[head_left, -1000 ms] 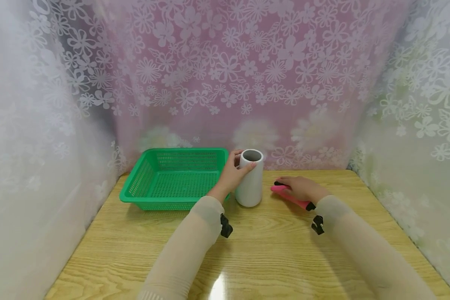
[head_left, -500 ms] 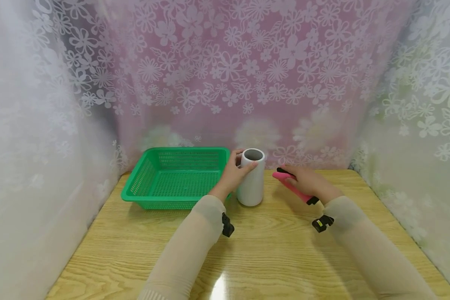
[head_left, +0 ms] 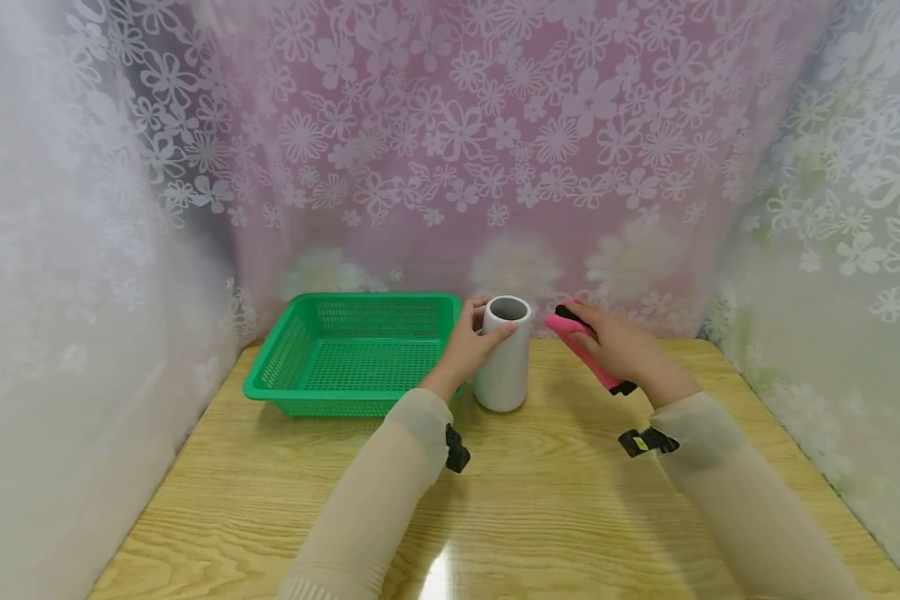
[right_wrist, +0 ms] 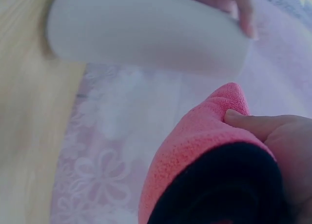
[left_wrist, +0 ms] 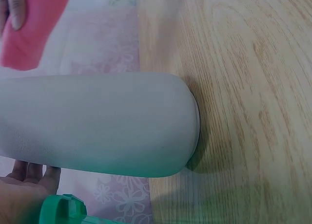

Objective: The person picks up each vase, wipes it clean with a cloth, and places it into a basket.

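A tall white vase (head_left: 502, 371) with an open top stands upright on the table. My left hand (head_left: 465, 354) grips it near the rim, thumb in front and fingers round the far side. To its right, my right hand (head_left: 624, 350) holds a soft pink-and-black fabric piece (head_left: 583, 352) above the table, apart from the vase. In the right wrist view the fabric piece (right_wrist: 190, 141) looks fuzzy and pink outside, with a dark curved part below the pink; the thumb presses on the pink side. The hand hides part of it.
A green plastic basket (head_left: 352, 398) with perforated walls stands left of the vase, close to my left hand. The wood-grain table (head_left: 540, 500) is bounded by a pink flowered curtain (head_left: 435, 167) behind and pale curtains at both sides.
My right hand has lifted the pink-and-black fabric piece off the table and tilted it more upright. My left hand still holds the vase in the same place.
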Available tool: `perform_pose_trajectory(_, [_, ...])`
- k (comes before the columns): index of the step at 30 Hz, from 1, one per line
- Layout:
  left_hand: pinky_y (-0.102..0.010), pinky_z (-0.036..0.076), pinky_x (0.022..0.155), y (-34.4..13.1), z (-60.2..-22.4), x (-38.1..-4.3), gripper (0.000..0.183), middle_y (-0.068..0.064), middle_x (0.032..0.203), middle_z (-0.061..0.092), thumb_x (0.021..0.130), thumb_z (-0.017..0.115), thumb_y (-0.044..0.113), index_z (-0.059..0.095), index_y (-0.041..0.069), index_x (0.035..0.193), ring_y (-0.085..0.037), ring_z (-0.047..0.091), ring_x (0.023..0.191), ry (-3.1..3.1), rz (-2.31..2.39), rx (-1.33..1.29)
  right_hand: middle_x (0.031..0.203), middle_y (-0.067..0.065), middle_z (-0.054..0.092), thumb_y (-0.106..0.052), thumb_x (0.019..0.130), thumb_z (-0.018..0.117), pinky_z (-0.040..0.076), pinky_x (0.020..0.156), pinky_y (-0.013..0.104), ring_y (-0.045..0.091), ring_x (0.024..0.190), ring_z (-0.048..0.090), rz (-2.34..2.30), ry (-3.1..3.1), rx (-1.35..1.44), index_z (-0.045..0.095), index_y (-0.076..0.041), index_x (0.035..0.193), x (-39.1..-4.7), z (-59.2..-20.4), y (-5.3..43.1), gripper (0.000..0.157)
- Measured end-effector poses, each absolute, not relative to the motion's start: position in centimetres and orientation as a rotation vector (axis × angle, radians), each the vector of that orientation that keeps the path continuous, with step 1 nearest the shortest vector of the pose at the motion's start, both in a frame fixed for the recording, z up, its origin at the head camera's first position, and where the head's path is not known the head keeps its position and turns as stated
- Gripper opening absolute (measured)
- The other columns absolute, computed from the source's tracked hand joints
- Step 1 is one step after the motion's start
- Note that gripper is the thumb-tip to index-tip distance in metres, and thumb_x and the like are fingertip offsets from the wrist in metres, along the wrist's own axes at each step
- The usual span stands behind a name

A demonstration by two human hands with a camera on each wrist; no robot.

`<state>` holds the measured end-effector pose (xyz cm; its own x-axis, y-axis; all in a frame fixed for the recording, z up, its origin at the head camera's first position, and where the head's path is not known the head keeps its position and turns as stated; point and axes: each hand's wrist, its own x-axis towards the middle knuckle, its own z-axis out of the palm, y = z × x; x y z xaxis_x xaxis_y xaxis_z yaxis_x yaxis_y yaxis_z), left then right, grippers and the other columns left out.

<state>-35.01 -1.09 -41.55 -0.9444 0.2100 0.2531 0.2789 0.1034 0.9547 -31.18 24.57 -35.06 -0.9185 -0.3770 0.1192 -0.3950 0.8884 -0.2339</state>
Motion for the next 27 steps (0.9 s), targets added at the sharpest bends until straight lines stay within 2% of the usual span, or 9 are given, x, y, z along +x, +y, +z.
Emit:
perform_pose_trajectory(3, [-0.046,0.047,0.102,-1.1,-41.4,-34.9,0.065,-0.003,0.133,0.056,0.090,0.075,0.041,0.043,0.025,0.144,-0.022,0.056,0.124,-2.293,-1.996,-0.509,0.162,0.022,0.024,-0.029,0.106,0.052,0.044,0.089,0.060,0.050,0.126,0.046,0.398,-2.953,0.608,0.025,-0.019,0.161,-30.9,-34.6,24.3,0.062])
perform_pose_trajectory(5, [-0.046,0.047,0.101,-1.1,-41.4,-34.9,0.065,-0.003,0.133,0.056,0.090,0.076,0.041,0.043,0.025,0.144,-0.022,0.056,0.124,-2.293,-1.995,-0.502,0.162,0.020,0.024,-0.029,0.106,0.052,0.041,0.095,0.064,0.052,0.132,0.041,0.402,-2.929,0.613,0.026,-0.018,0.161,-30.7,-34.2,24.0,0.062])
perform_pose_trajectory(10, [-0.048,0.047,0.102,-1.1,-41.3,-34.7,0.065,-0.003,0.133,0.056,0.089,0.077,0.041,0.044,0.025,0.143,-0.023,0.056,0.125,-2.295,-2.002,-0.487,0.163,0.016,0.024,-0.030,0.106,0.052,0.038,0.100,0.066,0.052,0.135,0.038,0.419,-2.894,0.606,0.024,-0.016,0.161,-30.2,-33.6,23.4,0.063])
perform_pose_trajectory(16, [-0.047,0.047,0.101,-1.0,-41.2,-34.7,0.067,-0.004,0.134,0.056,0.089,0.077,0.041,0.044,0.023,0.143,-0.024,0.057,0.124,-2.290,-2.003,-0.483,0.166,0.009,0.020,-0.031,0.105,0.053,0.043,0.091,0.063,0.049,0.130,0.042,0.470,-2.848,0.565,0.019,-0.022,0.162,-29.8,-33.3,22.8,0.067])
perform_pose_trajectory(20, [-0.048,0.047,0.101,-1.0,-41.2,-34.7,0.066,-0.004,0.135,0.056,0.089,0.077,0.041,0.043,0.024,0.143,-0.024,0.056,0.125,-2.297,-2.000,-0.482,0.166,0.005,0.022,-0.028,0.105,0.054,0.044,0.093,0.064,0.049,0.128,0.046,0.523,-2.723,0.572,0.023,-0.023,0.161,-29.8,-33.6,22.2,0.065])
perform_pose_trajectory(27, [-0.047,0.048,0.101,-1.0,-41.5,-34.7,0.066,-0.001,0.134,0.055,0.089,0.076,0.042,0.042,0.027,0.144,-0.021,0.057,0.123,-2.298,-2.004,-0.484,0.163,0.007,0.030,-0.021,0.103,0.057,0.042,0.098,0.065,0.049,0.132,0.044,0.613,-2.465,0.609,0.029,-0.020,0.160,-30.2,-34.5,20.6,0.063])
